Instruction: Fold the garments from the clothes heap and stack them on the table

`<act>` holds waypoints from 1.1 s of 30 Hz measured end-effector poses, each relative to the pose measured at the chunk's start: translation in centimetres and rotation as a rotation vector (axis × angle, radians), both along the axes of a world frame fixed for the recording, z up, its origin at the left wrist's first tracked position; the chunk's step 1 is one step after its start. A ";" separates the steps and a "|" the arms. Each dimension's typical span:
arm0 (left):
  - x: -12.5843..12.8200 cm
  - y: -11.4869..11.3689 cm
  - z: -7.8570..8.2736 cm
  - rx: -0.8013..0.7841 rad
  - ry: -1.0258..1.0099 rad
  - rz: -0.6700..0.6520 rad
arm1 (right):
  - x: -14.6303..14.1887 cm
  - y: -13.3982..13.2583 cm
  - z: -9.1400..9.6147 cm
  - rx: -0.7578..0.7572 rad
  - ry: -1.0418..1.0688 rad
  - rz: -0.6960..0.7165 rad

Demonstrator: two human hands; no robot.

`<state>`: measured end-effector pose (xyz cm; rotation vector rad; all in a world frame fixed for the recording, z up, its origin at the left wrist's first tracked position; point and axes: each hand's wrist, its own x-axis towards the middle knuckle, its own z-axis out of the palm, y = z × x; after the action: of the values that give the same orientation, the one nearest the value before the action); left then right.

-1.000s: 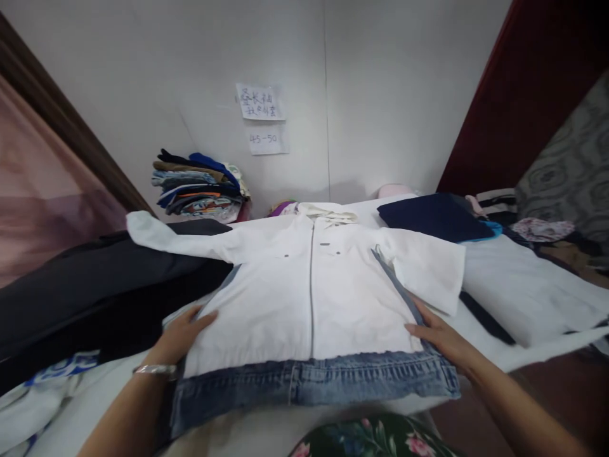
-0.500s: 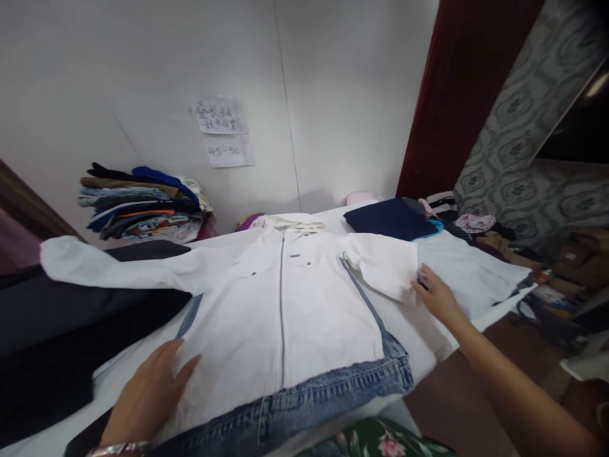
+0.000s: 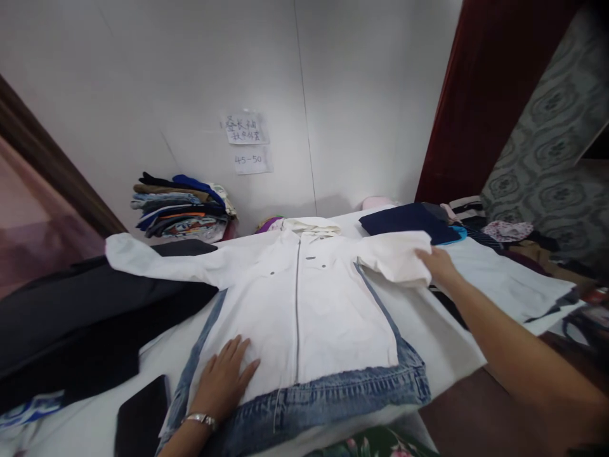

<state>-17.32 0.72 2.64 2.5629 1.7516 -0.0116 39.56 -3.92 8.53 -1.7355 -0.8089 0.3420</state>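
A white zip-front jacket [image 3: 257, 317] lies spread out on its back, collar away from me. Blue denim [image 3: 333, 384] shows along its hem and both sides; whether this is a second layer or part of the jacket I cannot tell. My left hand [image 3: 226, 374] rests flat on the jacket's lower left front, fingers stretched out. At the right, my right hand [image 3: 436, 265] pinches the end of the right-side sleeve [image 3: 394, 254], which is slightly raised. The other sleeve [image 3: 152, 260] stretches left over dark clothing.
Dark garments [image 3: 95, 317] cover the left side, near a black flat object [image 3: 143, 412]. A stack of folded clothes [image 3: 185, 206] stands by the wall. A navy folded garment [image 3: 404, 222] and a pale garment [image 3: 504, 273] lie right. Paper signs [image 3: 246, 130] hang on the wall.
My right hand has closed on the sleeve end and lifted it a little. My left hand has moved onto the jacket front. The camera view has turned left.
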 end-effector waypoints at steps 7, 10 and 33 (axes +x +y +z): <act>1.5 -0.6 0.2 -0.033 -0.036 0.040 | 6.1 4.3 7.2 0.099 -0.147 -0.269; 2.8 -2.3 0.0 0.069 -0.158 -0.120 | 5.3 4.3 6.5 0.038 -0.252 -0.297; 10.2 -8.2 1.7 -0.174 -0.132 -0.623 | -9.3 9.4 -4.7 -0.315 0.122 0.238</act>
<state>-7.10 -7.43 4.30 2.7763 0.8158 -0.0117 30.24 5.50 3.84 -1.8887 -0.9105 0.7636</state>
